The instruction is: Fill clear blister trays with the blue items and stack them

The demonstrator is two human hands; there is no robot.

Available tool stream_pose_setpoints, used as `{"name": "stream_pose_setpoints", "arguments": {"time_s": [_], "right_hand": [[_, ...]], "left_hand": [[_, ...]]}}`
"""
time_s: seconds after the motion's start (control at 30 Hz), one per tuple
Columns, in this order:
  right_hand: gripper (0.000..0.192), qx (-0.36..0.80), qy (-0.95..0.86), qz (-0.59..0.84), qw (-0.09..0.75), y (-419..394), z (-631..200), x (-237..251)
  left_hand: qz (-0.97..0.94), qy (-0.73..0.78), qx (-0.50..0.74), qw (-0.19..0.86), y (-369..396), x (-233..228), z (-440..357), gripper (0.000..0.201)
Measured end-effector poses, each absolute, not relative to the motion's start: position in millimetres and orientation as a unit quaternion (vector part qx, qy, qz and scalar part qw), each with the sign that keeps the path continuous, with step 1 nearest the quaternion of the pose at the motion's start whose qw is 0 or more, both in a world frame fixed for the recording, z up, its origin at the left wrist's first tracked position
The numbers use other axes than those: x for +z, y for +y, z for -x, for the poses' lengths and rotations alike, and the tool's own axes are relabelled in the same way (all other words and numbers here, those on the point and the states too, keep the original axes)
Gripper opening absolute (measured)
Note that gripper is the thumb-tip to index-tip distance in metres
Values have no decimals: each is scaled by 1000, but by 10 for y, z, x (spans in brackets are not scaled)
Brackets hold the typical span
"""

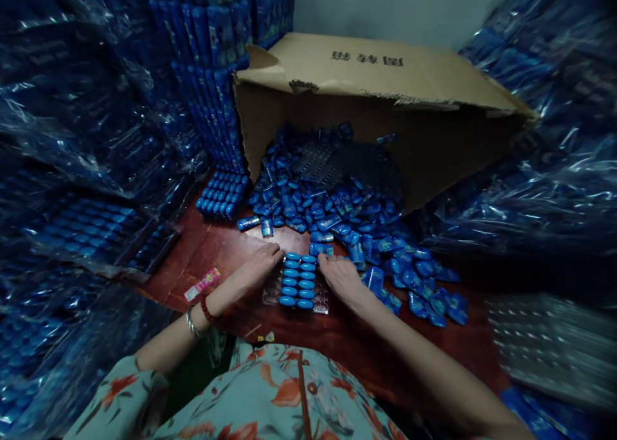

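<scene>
surface (212, 247): dark red-brown wood
between the grips: clear blister tray (297, 284), part-filled with blue capsules
beyond the grips: heap of blue packets (337, 209), tipped cardboard box (376, 99)
left of left grip: pink label strip (202, 284)

The only print that showed clearly was a row of three dark Chinese characters on the top flap of the tipped cardboard box (376, 70), seen upside down and too distorted to read with certainty. The small pink label (202, 284) on the worktop (212, 247) carried print too small to make out.

Dim bluish light, glare on plastic wrap (72, 106) (edges stretched, soft)
</scene>
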State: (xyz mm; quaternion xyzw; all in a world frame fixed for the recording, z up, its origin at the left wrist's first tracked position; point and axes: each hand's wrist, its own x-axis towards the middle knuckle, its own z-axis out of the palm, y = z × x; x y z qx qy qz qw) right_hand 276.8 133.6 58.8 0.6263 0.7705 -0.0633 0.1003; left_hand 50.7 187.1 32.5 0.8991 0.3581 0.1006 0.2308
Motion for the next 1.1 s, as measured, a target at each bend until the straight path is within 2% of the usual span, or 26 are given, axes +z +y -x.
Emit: {"name": "stream_pose_setpoints", "arguments": {"time_s": [0.07, 0.13, 0.2, 0.27, 0.4, 0.5, 0.63, 0.7, 0.77, 0.87, 1.0, 1.1], "right_hand": [[26, -88, 776, -617, 92, 1291, -2882, 621], [32, -137, 783, -605, 50, 1264, -3040, 648], [35, -170, 775, -609, -19, 1287, -3177, 642], [35, -157, 762, -625, -62, 1379, -3239, 596], [31, -131, 801, -584, -8, 1683, -3139, 470], [39, -143, 823, -549, 21, 1851, -3058, 428], [47, -148, 819, -554, 12, 1817, -3176, 432], [41, -162, 800, -573, -73, 1670, -3310, 427], [33, -197, 730, -616, -220, 1445, -3435, 401], [38, -308, 545, -671, -396, 1032, -3497, 322], [42, -418, 443, -647, -459, 653, -3284, 187], [31, -360, 500, -656, -437, 639, -3081, 112]], "left_hand": [[-877, 353, 147, 291, 1941, 320, -407, 32], [-842, 361, 201, 347, 2046, 319, -309, 40], [-798, 426, 251, 345, 2182, 300, -254, 36], [-755, 514, 282, 294, 2338, 253, -270, 31], [-729, 599, 248, 220, 2641, 121, -455, 31], [-737, 609, 199, 215, 2781, 61, -560, 36], [-756, 591, 157, 234, 2783, 32, -474, 36], [-765, 577, 149, 242, 2699, 18, -354, 32], [-774, 565, 149, 246, 2570, -4, -219, 27], [-780, 540, 176, 263, 2340, -61, -46, 23], [-738, 531, 266, 320, 2111, -155, 37, 36], [-722, 542, 279, 327, 2060, -178, -4, 47]]}}
